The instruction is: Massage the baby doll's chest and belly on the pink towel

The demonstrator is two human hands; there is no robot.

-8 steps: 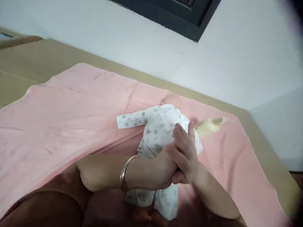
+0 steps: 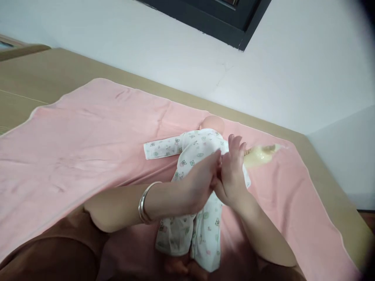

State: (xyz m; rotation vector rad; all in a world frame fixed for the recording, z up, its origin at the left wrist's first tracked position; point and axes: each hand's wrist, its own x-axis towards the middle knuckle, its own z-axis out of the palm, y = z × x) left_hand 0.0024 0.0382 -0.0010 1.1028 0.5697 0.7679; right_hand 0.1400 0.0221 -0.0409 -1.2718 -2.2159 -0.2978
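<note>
My left hand, with a silver bangle on its wrist, meets my right hand palm to palm in front of me. The fingers of my right hand point up, stretched out. Those of my left hand are extended too, partly hidden behind its own back, and I see nothing held between the two. Below them lies a baby doll in a white printed outfit, its bald head toward the wall. My hands and forearms cover part of its torso and one arm.
A pink blanket is spread under the doll on a wooden surface. A pale yellow, shiny object rests on the blanket to the right. Behind rises a white wall with a dark frame.
My hands were clasped across each other lower down. Now the fingers have straightened upward, and my left hand has slid back to the left along my right palm. The doll has not moved.
</note>
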